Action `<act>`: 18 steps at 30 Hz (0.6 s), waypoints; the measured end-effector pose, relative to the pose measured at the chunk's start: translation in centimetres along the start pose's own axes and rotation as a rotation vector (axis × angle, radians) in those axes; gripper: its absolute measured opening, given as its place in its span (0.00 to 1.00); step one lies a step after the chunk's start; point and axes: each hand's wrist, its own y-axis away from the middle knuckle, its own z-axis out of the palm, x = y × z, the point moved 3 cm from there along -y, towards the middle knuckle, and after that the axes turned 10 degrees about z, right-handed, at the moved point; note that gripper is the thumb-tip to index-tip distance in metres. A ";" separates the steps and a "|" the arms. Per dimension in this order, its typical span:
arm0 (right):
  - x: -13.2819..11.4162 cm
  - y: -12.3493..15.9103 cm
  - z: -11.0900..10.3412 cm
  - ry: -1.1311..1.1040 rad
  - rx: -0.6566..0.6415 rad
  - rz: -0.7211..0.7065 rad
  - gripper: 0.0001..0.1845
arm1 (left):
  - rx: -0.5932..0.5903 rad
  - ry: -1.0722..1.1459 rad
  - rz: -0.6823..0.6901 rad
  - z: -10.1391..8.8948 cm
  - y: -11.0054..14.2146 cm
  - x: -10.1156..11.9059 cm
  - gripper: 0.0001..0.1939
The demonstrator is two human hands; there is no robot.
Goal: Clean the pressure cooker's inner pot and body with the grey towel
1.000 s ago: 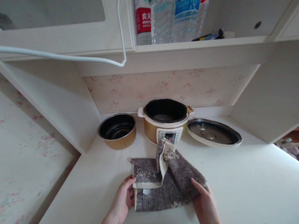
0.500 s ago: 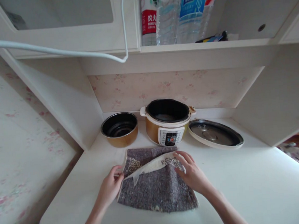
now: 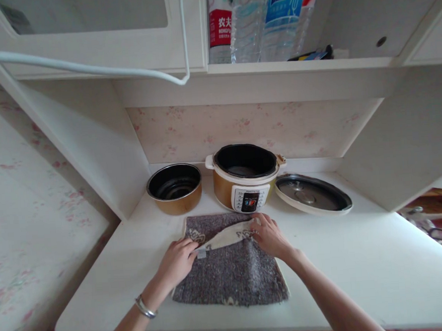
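A speckled grey-brown cloth [image 3: 232, 275] lies folded on the white counter, its cream patterned edge [image 3: 229, 235] turned up in a curved strip across the middle. My left hand [image 3: 180, 261] pinches the left end of that strip, close to a small pale tag [image 3: 201, 253]. At the strip's right end, my right hand [image 3: 268, 234] has its fingers closed on the cloth. Just behind the cloth stands a gold and white electric pressure cooker [image 3: 226, 185], lidless, with a black inside and a front control panel.
Left of the cooker sits a gold pot [image 3: 180, 204] with a black inside. The cooker lid [image 3: 314, 194] lies upside down to the right. Overhead, a shelf holds plastic bottles [image 3: 249, 27], and a white cable [image 3: 104, 70] hangs across the cabinet front. The counter [image 3: 327, 279] extends to the right.
My left hand has moved right, from the cloth's left side onto the turned-up edge. My right hand has shifted slightly left and up and closed its fingers on the edge.
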 end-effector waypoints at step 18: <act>1.3 8.4 -1.0 -0.271 -0.176 0.022 0.36 | -0.510 -0.411 0.320 -0.4 4.8 3.1 0.18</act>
